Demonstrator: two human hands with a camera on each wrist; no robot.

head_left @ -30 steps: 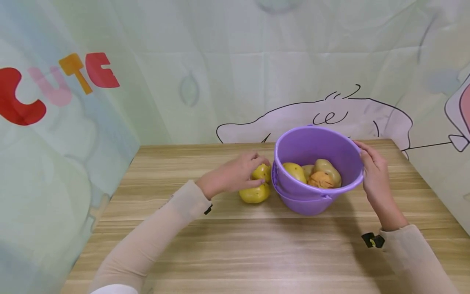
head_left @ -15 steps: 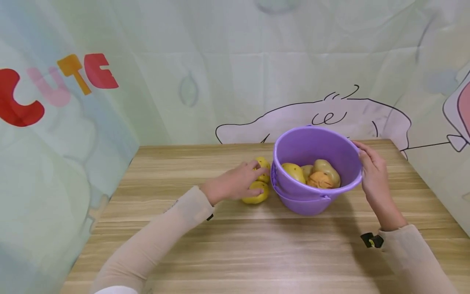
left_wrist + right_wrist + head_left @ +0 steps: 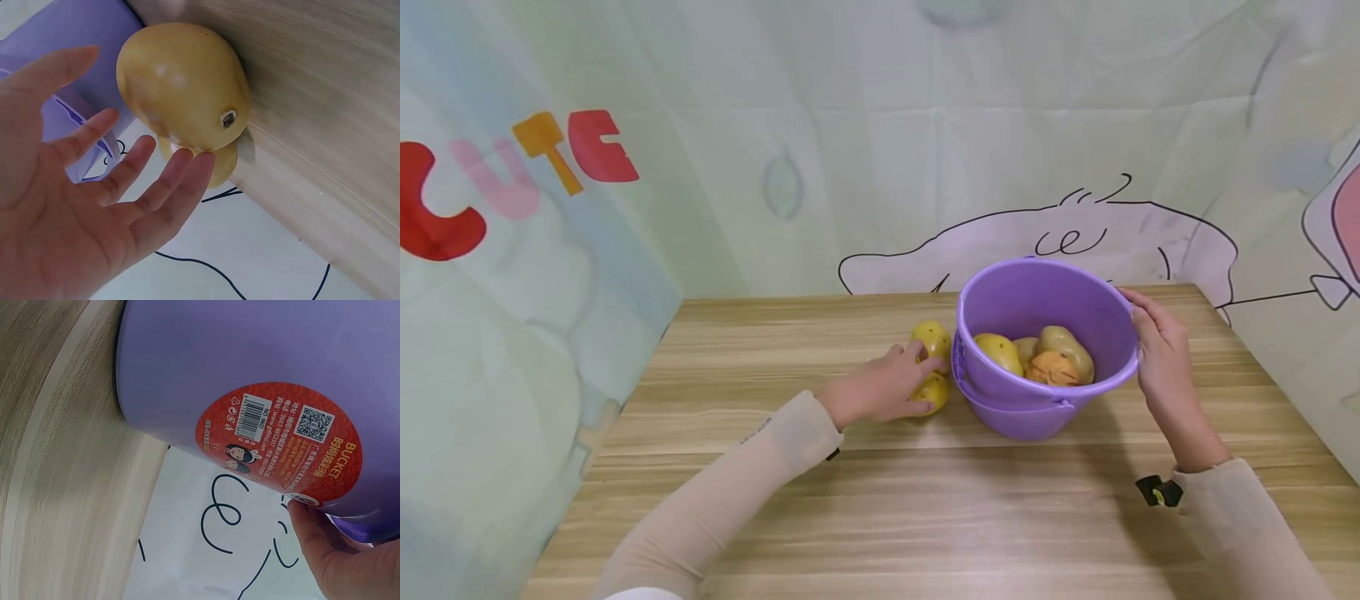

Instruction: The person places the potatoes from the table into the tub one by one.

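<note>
My left hand spreads over two yellow potatoes on the table, just left of the bucket. The near potato is partly covered by my fingers; in the left wrist view this smooth potato shows a dark scar, with my fingertips close at its side. Behind it lies the far potato. My right hand grips the right rim of a purple bucket, which leans toward me. Inside lie a yellow potato, brownish potatoes and a crinkled orange lump.
The wooden table ends at a printed cloth backdrop behind and at both sides. A red label is stuck on the bucket's outer wall. The bucket's handle hangs down along its near side.
My left hand has drawn back from the far potato toward the near one, and the far potato is now more exposed. The right hand and bucket have stayed in place.
</note>
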